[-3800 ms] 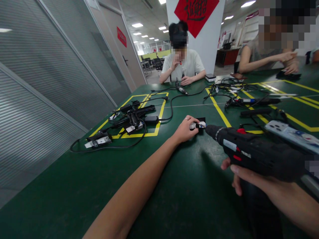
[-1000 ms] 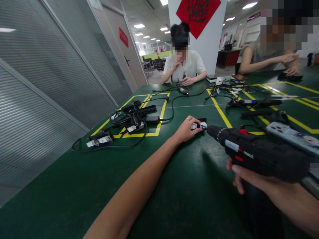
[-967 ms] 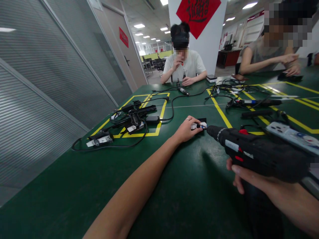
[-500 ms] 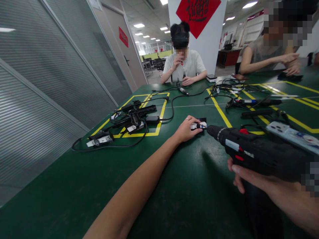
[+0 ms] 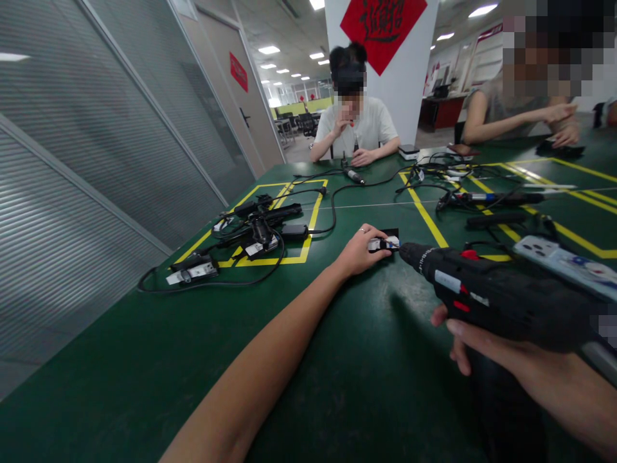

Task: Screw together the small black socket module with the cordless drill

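Note:
My right hand (image 5: 465, 337) is wrapped round the grip of a black cordless drill (image 5: 496, 289) with red buttons. The drill points left, and its chuck end lies close to a small black-and-white part (image 5: 393, 242) on the table. Whether the bit touches that part I cannot tell. My left hand (image 5: 361, 251), with a ring on one finger, presses the part to the green tabletop, fingers curled over its near side. Some of the part is hidden under those fingers.
Black electronic gear with cables (image 5: 260, 228) lies inside yellow tape at left. More cables and tools (image 5: 491, 198) lie at right, near a pale power strip (image 5: 563, 260). A person in a white shirt (image 5: 380, 122) sits opposite; another person (image 5: 501, 106) sits at far right.
Very little differs. The drill and my right hand have shifted very slightly to the left; my left hand stays on the part.

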Demonstrator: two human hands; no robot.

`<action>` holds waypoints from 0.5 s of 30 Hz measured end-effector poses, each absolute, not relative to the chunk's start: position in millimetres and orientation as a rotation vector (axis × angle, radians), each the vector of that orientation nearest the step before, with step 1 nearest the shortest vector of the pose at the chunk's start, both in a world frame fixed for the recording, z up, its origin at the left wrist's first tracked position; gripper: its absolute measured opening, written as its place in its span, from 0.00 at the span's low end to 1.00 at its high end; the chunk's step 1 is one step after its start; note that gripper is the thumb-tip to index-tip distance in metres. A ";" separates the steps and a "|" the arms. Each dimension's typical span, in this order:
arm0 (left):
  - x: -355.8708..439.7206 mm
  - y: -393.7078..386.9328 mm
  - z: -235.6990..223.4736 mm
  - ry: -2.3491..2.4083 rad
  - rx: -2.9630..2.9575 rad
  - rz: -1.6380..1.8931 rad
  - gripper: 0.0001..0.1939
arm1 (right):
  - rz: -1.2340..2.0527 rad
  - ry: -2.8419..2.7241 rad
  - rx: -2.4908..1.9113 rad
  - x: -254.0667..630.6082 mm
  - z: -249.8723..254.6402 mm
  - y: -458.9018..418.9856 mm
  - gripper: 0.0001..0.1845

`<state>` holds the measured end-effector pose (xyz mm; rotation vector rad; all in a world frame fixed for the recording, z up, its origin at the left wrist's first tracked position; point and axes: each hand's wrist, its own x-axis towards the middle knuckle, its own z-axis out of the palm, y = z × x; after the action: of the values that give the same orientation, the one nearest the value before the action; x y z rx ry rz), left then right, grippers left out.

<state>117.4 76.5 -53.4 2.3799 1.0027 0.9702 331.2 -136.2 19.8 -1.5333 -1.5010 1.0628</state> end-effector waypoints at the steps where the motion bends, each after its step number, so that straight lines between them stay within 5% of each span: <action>1: 117.4 76.4 -53.5 1.001 2.380 0.971 0.18 | 1.131 -1.493 -1.499 328.7 26.4 -128.1 0.14; 15: 117.1 76.5 -54.9 1.002 2.388 0.986 0.19 | 1.287 -1.343 -1.512 328.2 25.4 -125.3 0.12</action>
<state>117.1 76.5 -54.9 2.3875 1.0024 0.9860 328.2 -125.3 25.4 -1.5125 -1.3433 1.2874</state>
